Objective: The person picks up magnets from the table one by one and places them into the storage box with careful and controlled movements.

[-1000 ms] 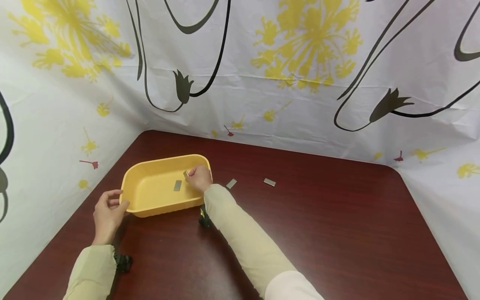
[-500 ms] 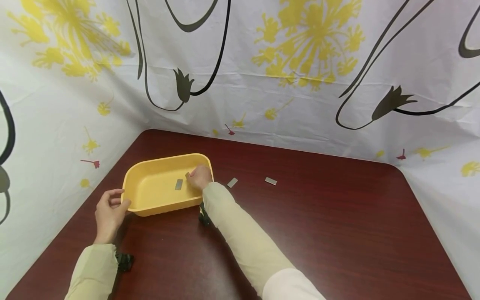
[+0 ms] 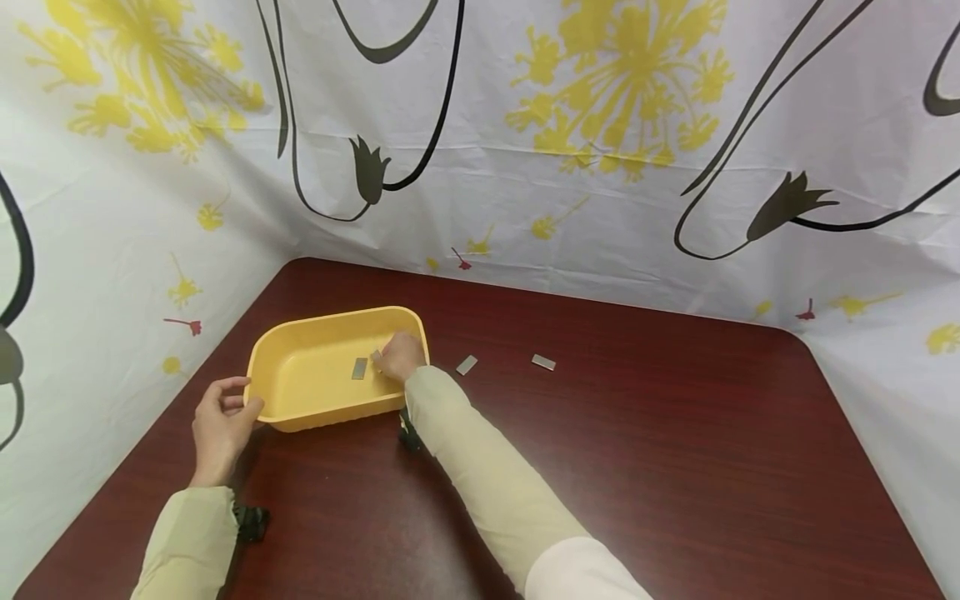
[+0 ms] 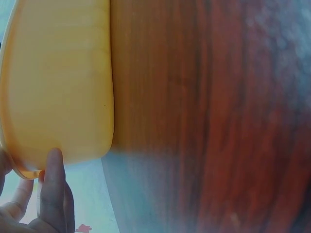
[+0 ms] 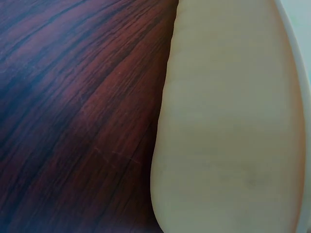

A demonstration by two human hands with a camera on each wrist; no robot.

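Grey piece (image 3: 377, 357) in right hand (image 3: 401, 357), inside tub (image 3: 311, 379), left hand (image 3: 221, 427) gripping rim (image 3: 337, 409).

The head view looks forward and down from above the counter (image 3: 675, 433), far enough back to take in the left hand (image 3: 223, 427), right hand (image 3: 402, 357), tub (image 3: 330, 418) and patterned cloth (image 3: 480, 92) behind. Both wrist views look from close in at the tub's outer wall, turned sideways; all three share tub and counter.
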